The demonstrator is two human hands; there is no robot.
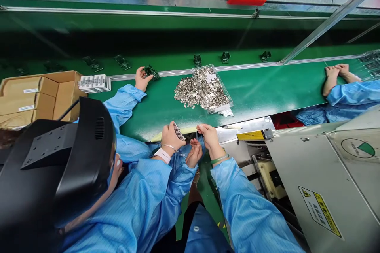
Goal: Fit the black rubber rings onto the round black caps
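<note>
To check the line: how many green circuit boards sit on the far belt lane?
7 circuit boards, spaced in one row along the lane; shadow at left may hide more.

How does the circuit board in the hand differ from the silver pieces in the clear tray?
The circuit board is dark green; the silver pieces are shiny metal. The circuit board is one item held by a hand; the silver pieces are many, heaped loose in a clear tray and spilling out of it. Both are over the green conveyor belt.
</note>
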